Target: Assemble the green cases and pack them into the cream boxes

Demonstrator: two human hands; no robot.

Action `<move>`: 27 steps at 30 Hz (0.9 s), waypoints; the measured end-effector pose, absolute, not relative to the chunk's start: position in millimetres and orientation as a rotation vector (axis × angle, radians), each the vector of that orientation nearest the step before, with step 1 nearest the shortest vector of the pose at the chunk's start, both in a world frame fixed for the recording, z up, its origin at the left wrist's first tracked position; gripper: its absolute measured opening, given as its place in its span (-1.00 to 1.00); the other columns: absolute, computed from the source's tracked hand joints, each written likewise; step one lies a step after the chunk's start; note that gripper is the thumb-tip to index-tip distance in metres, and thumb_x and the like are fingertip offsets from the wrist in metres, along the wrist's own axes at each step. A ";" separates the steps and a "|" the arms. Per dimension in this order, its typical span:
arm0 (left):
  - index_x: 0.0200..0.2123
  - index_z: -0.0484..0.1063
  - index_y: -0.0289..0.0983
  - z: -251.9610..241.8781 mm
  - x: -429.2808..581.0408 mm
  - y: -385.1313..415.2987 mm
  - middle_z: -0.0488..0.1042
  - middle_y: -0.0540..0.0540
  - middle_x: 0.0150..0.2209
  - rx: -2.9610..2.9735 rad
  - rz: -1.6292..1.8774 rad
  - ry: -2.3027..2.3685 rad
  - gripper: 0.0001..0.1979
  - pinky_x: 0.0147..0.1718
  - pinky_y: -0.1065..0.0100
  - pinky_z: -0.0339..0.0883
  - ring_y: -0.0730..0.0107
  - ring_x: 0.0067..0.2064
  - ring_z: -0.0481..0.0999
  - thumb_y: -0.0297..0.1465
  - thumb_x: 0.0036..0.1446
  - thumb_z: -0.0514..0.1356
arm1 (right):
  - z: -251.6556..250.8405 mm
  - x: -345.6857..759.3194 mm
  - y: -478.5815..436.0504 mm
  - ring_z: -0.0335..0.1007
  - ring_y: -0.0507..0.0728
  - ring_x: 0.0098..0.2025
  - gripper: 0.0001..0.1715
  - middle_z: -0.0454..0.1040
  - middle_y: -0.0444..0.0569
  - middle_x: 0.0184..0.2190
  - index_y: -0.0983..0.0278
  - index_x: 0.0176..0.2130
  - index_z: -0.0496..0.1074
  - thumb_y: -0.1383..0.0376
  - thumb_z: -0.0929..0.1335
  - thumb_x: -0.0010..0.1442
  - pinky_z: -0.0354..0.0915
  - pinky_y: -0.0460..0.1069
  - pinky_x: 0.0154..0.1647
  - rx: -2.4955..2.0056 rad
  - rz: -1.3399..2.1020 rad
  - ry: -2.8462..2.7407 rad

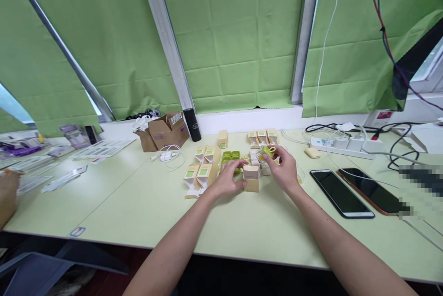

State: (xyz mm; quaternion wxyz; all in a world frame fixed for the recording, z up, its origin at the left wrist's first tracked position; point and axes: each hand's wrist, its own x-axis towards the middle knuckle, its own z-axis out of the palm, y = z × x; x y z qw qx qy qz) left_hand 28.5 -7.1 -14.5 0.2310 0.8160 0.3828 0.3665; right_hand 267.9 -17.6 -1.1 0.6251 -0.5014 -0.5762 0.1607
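My left hand (231,177) is closed on a small beige cardboard box (251,184) that stands on the table, its thumb and fingers at the left side and top edge. Just to the right and a little higher, my right hand (284,170) pinches a small yellow-green item with a pale loop (267,151); its exact kind is too small to make out. Behind the left hand lie green square-celled pieces (231,154), partly hidden by the fingers. Small whitish pieces, partly covered by my right hand, lie beside the box.
Open beige boxes (204,171) stand left of my hands, with more boxes (263,137) behind. A brown carton (168,132) and black cylinder (192,125) stand at the back. Two phones (341,193) and a power strip (346,145) with cables lie right. Another person's hand (9,196) shows far left.
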 end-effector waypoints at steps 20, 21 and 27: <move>0.00 0.67 -0.12 -5.0 43.6 -20.2 0.59 -0.24 0.09 2.269 1.229 0.919 -0.76 0.26 -0.14 0.37 -0.03 0.23 0.50 -0.25 0.34 0.29 | -2.1 264.3 -18.6 0.39 0.19 -0.27 -0.45 0.57 -0.01 -0.29 0.25 -0.03 0.57 -0.09 0.46 0.20 0.30 0.07 -0.22 -1.099 0.394 -1.289; 0.00 0.67 -0.13 -5.2 45.0 -20.2 0.60 -0.24 0.05 2.243 1.244 0.928 -0.75 0.25 -0.11 0.38 -0.01 0.20 0.52 -0.22 0.37 0.26 | -1.6 264.1 -18.8 0.39 0.19 -0.27 -0.45 0.57 -0.01 -0.29 0.25 -0.03 0.57 -0.10 0.45 0.21 0.30 0.07 -0.22 -1.096 0.392 -1.285; -0.01 0.64 -0.18 -5.8 48.9 -20.1 0.61 -0.25 0.03 2.027 1.320 0.962 -0.73 0.22 -0.02 0.40 0.03 0.16 0.55 -0.18 0.38 0.25 | 0.9 263.9 -20.4 0.40 0.18 -0.27 -0.45 0.62 0.03 -0.23 0.25 -0.03 0.57 -0.09 0.46 0.21 0.28 0.06 -0.26 -1.073 0.393 -1.274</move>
